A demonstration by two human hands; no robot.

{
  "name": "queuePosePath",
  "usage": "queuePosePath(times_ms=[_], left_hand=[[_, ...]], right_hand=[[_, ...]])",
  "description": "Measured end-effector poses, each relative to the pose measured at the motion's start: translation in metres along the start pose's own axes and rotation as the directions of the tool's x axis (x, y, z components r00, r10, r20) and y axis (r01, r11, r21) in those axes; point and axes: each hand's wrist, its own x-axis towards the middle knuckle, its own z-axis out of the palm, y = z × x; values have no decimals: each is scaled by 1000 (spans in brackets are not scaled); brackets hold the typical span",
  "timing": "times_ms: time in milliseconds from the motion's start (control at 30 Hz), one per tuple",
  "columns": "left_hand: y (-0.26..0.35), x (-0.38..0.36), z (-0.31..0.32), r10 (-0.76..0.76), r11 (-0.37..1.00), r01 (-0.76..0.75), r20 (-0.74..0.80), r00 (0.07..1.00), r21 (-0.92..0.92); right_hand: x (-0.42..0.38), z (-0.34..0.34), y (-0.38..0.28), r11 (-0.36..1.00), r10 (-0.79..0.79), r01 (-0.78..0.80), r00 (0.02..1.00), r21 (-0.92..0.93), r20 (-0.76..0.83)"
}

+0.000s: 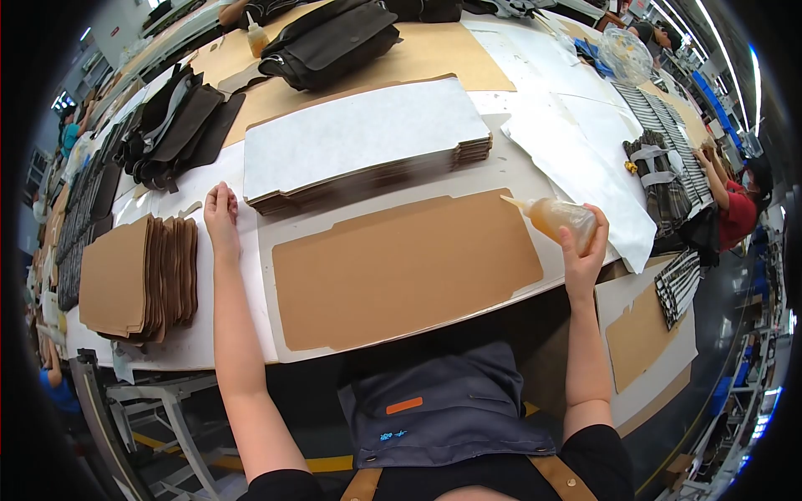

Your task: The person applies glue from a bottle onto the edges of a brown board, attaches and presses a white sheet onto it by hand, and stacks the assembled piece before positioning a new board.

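Note:
My right hand (585,255) is wrapped round a clear squeeze bottle (561,219) with yellowish liquid inside. The bottle is tilted nearly sideways, its narrow nozzle pointing left over the far right corner of a brown panel (405,267). That panel lies flat on a pale board in front of me, with notched edges. At the left end of a stack of white-topped panels (368,138), my left hand (221,213) is closed, its fingers curled together and nothing showing in them. The stack's brown edges face me.
A stack of smaller brown panels (117,280) stands at the left. Black bags (334,46) and dark leather-like pieces (180,125) lie farther back, near another glue bottle (256,37). White sheets (585,179) cover the right side. A person in red (739,204) works at far right.

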Motion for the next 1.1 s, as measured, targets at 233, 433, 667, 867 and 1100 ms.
queuePosePath(times_ms=[233, 433, 667, 867, 1100], left_hand=[[4, -3, 5, -7, 1000, 7, -12, 1000, 19], [5, -4, 6, -5, 999, 6, -14, 1000, 53], [4, -4, 6, -10, 999, 11, -12, 1000, 49], [3, -4, 4, -12, 998, 12, 0, 1000, 63], [5, -5, 6, -5, 998, 5, -2, 1000, 59]], right_hand=[[-10, 16, -14, 998, -57, 56, 997, 7, 59], [-18, 33, -19, 988, -156, 156, 982, 3, 106], [-24, 57, -33, 973, -232, 226, 958, 56, 167], [-28, 80, -45, 952, -302, 284, 928, 110, 218], [-33, 107, -61, 912, -410, 384, 872, 145, 268]])
